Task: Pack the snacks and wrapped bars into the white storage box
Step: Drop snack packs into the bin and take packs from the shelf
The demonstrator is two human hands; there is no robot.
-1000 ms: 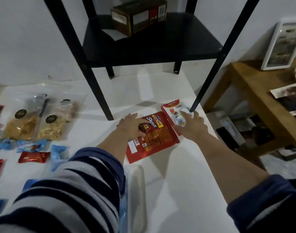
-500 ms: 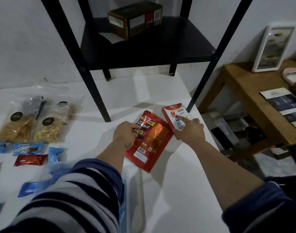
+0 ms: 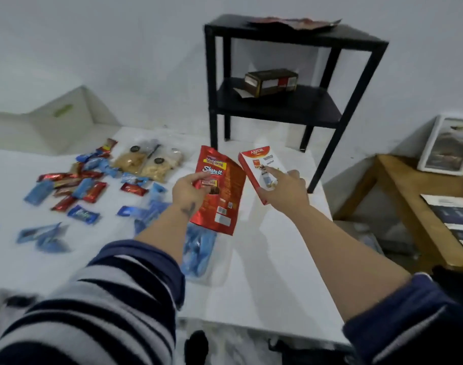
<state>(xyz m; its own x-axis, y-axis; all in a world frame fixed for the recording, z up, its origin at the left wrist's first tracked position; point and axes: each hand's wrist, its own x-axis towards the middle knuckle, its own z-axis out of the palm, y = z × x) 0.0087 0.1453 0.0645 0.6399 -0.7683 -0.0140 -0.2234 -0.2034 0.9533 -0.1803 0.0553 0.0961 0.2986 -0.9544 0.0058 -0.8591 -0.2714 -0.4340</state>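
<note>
My left hand [image 3: 189, 189] grips a red snack pouch [image 3: 221, 192] and holds it lifted above the white table [image 3: 264, 262]. My right hand [image 3: 284, 187] holds a red-and-white wafer box [image 3: 256, 164] raised beside the pouch. The white storage box [image 3: 40, 119] stands at the far left against the wall. Several wrapped bars in red and blue [image 3: 75, 188] lie scattered on the left of the table. Two clear bags of snacks [image 3: 146, 163] lie behind them.
A black two-tier shelf [image 3: 291, 75] stands at the back of the table with a dark carton [image 3: 271, 81] on its lower tier. A clear bag of blue items [image 3: 198, 248] lies under my left forearm. A wooden side table [image 3: 420, 201] sits to the right.
Both hands have lifted the red pouch and the wafer box off the table. My head has pulled back and turned left, bringing the storage box and the scattered bars into view.
</note>
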